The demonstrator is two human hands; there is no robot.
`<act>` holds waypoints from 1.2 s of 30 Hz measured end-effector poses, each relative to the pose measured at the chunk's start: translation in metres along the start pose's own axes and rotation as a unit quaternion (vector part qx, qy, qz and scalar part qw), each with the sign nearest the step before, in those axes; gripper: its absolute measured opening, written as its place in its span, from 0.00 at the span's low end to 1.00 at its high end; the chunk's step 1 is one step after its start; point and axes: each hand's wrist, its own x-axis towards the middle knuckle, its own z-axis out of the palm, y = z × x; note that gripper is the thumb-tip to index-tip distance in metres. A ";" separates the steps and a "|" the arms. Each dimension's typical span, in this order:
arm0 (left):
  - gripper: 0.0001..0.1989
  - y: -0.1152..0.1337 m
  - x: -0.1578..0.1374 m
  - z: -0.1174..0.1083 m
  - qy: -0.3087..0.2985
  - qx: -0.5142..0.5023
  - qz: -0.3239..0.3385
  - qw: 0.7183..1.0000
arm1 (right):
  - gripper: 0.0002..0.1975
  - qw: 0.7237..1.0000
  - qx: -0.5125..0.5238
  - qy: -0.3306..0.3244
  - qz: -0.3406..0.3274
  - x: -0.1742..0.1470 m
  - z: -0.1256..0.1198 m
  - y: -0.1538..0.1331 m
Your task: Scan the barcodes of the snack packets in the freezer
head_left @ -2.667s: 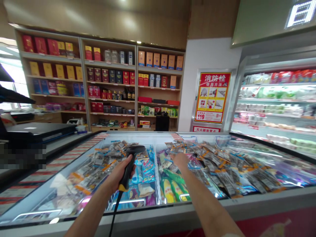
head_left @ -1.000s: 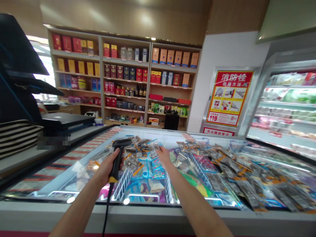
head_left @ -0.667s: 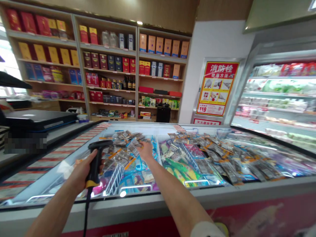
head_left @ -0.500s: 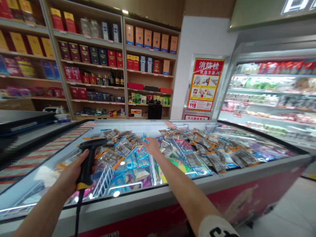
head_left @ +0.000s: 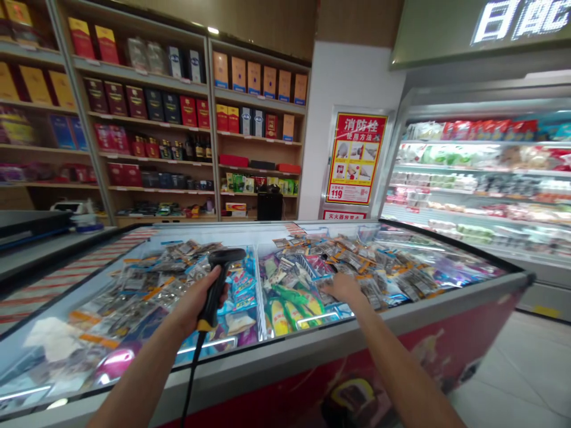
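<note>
In my left hand is a black barcode scanner (head_left: pixel 217 285) with a yellow band at its base and a cord hanging down. My left hand (head_left: pixel 203 300) is wrapped round its handle, above the left part of a chest freezer (head_left: pixel 285 351). My right hand (head_left: pixel 342 288) reaches over the right part, low among small grey-and-orange packets (head_left: pixel 375 291). Its fingers are blurred, and whether they grip a packet cannot be made out. Left of it lie green-and-yellow corn-shaped packs (head_left: pixel 294 309). Blue bags (head_left: pixel 243 291) lie near the scanner, left of a white wire divider (head_left: pixel 260 291).
The freezer's black-edged rim runs across in front of me. Behind it stand wooden shelves (head_left: pixel 254 95) of boxes and bottles, and a red fire-hydrant poster (head_left: pixel 354 157). A lit refrigerated display (head_left: pixel 482 178) is at right. A dark-topped counter (head_left: pixel 31 229) borders the left side.
My right hand has moved right, from near the divider to the packets on the right. My left hand has carried the scanner right. The view has shifted to the right.
</note>
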 end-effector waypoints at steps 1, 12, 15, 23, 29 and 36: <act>0.12 -0.001 0.000 0.003 -0.008 0.005 0.001 1.000 | 0.13 1.000 -0.005 -0.014 -0.003 0.001 0.005 -0.004; 0.15 0.005 -0.009 0.000 -0.036 0.002 -0.001 0.999 | 0.08 0.973 0.229 0.011 -0.019 0.017 0.091 -0.071; 0.14 0.008 -0.012 -0.001 -0.052 -0.012 -0.005 0.999 | 0.09 0.968 0.251 0.002 -0.008 0.020 0.108 -0.080; 0.14 0.009 -0.013 -0.005 -0.088 0.006 0.007 0.996 | 0.09 0.974 0.227 -0.014 -0.022 0.018 0.128 -0.096; 0.13 0.010 -0.012 -0.007 -0.083 -0.002 0.004 0.997 | 0.08 0.975 0.222 -0.012 -0.028 0.017 0.133 -0.105; 0.13 0.013 -0.010 -0.013 -0.090 -0.013 -0.003 0.996 | 0.08 0.971 0.233 -0.020 -0.037 0.017 0.140 -0.110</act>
